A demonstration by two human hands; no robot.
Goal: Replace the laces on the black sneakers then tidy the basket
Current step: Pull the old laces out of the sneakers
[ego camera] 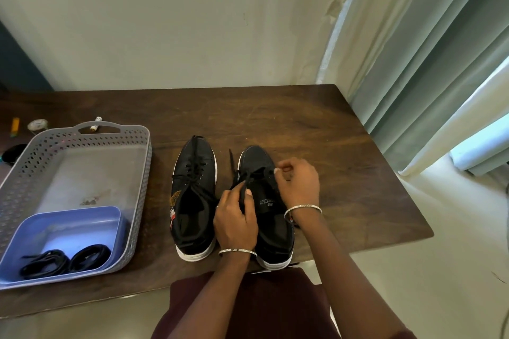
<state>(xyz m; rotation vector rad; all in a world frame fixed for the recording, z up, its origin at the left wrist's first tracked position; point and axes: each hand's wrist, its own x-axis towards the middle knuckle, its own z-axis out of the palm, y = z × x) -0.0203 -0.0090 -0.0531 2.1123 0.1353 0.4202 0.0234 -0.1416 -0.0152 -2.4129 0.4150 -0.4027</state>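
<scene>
Two black sneakers with white soles stand side by side on the brown wooden table (316, 129), toes pointing away. The left sneaker (194, 201) is laced with a black lace. Over the right sneaker (271, 217), my left hand (234, 220) pinches a black lace (243, 187) at the tongue, and my right hand (298, 184) pinches at the eyelets on its right side. A loose lace end (232, 158) trails between the shoes. The grey perforated basket (139, 173) on the left holds a blue tub (82, 226) with coiled black laces (66, 260).
Behind the basket lie small items: a yellow stick (15, 126), a round tin (38, 125), two small batteries (96, 123) and a dark round object (11, 154). A wall stands behind the table, pale curtains (427, 63) hang at the right, the table edge is near my lap.
</scene>
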